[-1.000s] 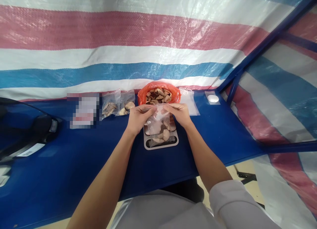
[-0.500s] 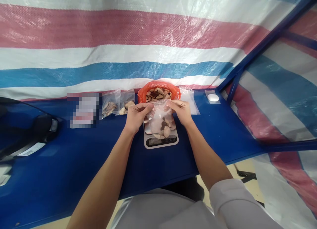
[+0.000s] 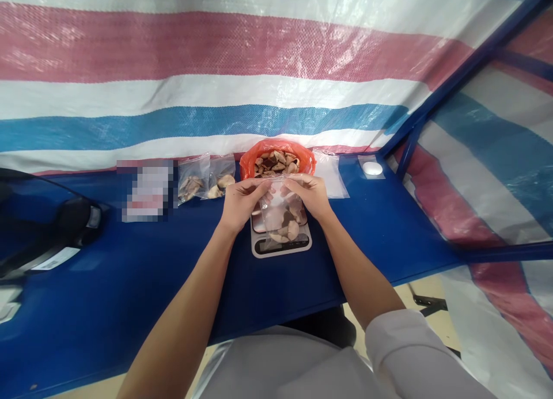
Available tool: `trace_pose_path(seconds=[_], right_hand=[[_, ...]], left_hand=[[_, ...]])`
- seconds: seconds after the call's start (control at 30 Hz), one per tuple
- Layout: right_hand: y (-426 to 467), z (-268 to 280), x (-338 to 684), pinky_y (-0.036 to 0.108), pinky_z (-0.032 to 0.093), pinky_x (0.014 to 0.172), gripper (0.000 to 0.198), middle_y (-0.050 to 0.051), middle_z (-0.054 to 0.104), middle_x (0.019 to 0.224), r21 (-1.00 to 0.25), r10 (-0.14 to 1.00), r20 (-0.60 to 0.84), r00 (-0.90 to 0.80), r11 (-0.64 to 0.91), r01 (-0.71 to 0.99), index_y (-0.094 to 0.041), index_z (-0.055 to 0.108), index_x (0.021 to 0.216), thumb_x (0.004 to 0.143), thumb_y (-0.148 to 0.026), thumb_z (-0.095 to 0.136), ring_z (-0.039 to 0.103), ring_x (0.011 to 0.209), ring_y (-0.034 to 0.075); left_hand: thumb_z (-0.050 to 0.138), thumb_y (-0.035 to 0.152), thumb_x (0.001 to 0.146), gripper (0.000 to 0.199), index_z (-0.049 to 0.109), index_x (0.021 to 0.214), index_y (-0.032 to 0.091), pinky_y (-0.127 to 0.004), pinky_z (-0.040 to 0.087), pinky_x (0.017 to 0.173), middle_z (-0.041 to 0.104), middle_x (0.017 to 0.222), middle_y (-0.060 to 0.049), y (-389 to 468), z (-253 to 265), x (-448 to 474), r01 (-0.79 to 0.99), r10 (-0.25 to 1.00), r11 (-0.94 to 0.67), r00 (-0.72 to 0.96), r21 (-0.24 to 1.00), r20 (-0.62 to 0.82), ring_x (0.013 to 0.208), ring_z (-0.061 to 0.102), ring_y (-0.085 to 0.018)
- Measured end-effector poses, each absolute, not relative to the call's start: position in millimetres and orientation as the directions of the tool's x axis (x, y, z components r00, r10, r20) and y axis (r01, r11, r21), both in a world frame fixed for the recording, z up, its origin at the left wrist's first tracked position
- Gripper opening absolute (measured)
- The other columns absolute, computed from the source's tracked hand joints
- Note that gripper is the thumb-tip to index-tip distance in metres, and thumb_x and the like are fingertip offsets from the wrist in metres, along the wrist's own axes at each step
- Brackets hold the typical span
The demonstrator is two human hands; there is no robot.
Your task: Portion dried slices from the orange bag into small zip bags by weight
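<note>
A clear zip bag (image 3: 276, 217) with several pale brown dried slices in its lower part hangs between my hands, in front of a kitchen scale (image 3: 283, 253). My left hand (image 3: 244, 200) pinches the bag's top edge on the left. On the right, my right hand (image 3: 309, 194) pinches the same edge, its thumb close to the other thumb. Much of the scale's metal plate is hidden by the bag, and whether the bag touches it I cannot tell. Right behind my hands stands a red plastic bag (image 3: 246, 162), open and full of similar slices.
Two filled zip bags (image 3: 192, 186) lie left of the red bag. Flat clear bags (image 3: 334, 177) are to its right, and a round white item (image 3: 372, 168) sits farther right on the blue table (image 3: 389, 232). Black equipment (image 3: 80, 220) stands at the left; a striped sheet hangs behind.
My right hand has slid left along the bag's top edge, closer to my left hand. The bag stays above the scale.
</note>
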State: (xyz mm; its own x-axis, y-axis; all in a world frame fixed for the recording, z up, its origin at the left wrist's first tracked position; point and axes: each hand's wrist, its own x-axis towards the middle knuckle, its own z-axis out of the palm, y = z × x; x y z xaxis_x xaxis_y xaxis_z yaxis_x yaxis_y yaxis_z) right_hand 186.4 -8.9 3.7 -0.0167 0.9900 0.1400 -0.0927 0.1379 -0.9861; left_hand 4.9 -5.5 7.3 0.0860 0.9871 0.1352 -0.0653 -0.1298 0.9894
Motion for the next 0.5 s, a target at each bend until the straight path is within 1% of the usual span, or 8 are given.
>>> trace_pose_path(seconds=[0.27, 0.4, 0.5], right_hand=[[-8, 0, 185, 0.027, 0.058, 0.054, 0.039, 0.001, 0.073, 0.069, -0.986, 0.987, 0.155, -0.028, 0.154, -0.057, -0.020, 0.075, 0.083, 0.072, -0.057, 0.079, 0.069, 0.063, 0.016], [-7, 2, 192, 0.027, 0.057, 0.054, 0.037, 0.002, 0.074, 0.071, -0.989, 0.988, 0.141, -0.066, 0.137, -0.062, -0.020, 0.076, 0.082, 0.073, -0.056, 0.079, 0.069, 0.064, 0.017], [-7, 3, 197, 0.027, 0.055, 0.053, 0.037, 0.002, 0.073, 0.070, -0.988, 0.988, 0.144, -0.052, 0.142, -0.055, -0.020, 0.076, 0.079, 0.073, -0.056, 0.079, 0.068, 0.062, 0.017]], left_hand=[[0.081, 0.049, 0.074, 0.035, 0.079, 0.082, 0.015, -0.028, 0.055, 0.057, 0.073, 0.066, -0.004, -6, 5, 6, -0.068, 0.980, -0.159, 0.111, 0.985, 0.166, 0.055, 0.064, -0.015], [0.081, 0.050, 0.074, 0.035, 0.079, 0.082, 0.016, -0.028, 0.054, 0.056, 0.073, 0.066, -0.004, -5, 6, 6, -0.060, 0.982, -0.166, 0.082, 0.984, 0.171, 0.055, 0.065, -0.016], [0.080, 0.050, 0.075, 0.034, 0.079, 0.080, 0.017, -0.027, 0.055, 0.058, 0.073, 0.065, -0.004, -5, 5, 5, -0.057, 0.979, -0.189, 0.061, 0.980, 0.192, 0.057, 0.066, -0.016]])
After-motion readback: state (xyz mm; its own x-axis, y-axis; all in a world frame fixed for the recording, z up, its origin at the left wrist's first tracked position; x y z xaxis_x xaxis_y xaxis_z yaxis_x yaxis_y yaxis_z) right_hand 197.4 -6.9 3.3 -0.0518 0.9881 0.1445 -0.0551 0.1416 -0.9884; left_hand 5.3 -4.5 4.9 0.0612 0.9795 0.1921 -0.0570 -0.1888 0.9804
